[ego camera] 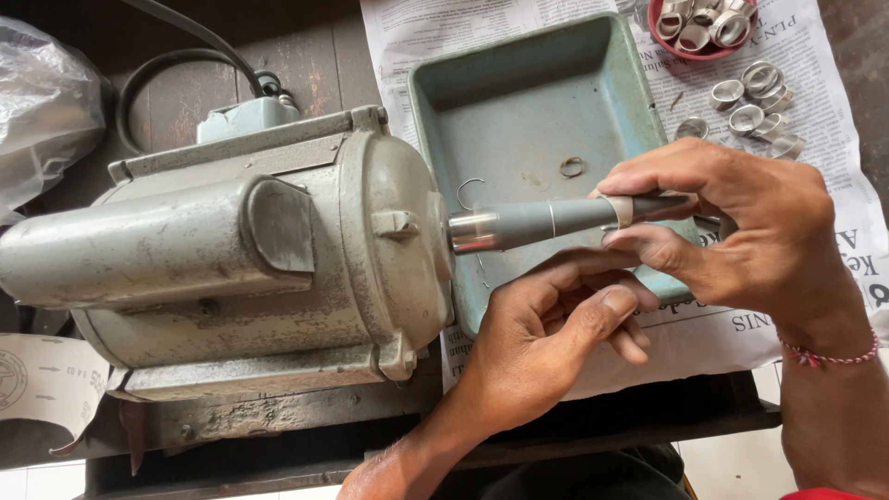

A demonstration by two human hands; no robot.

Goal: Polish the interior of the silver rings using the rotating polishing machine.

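A grey bench motor lies on a dark wooden table, its tapered grey spindle pointing right. A pale ring sits around the spindle near its tip. My right hand comes in from the right and pinches that ring between thumb and fingers. Below the spindle is my left hand, fingers curled with nothing in them. Its index finger lies along the spindle's underside, next to my right thumb.
A worn teal metal tray sits behind the spindle on newspaper, holding a small ring and a wire hook. Several metal rings lie at the top right beside a red bowl of rings. A plastic bag lies at the far left.
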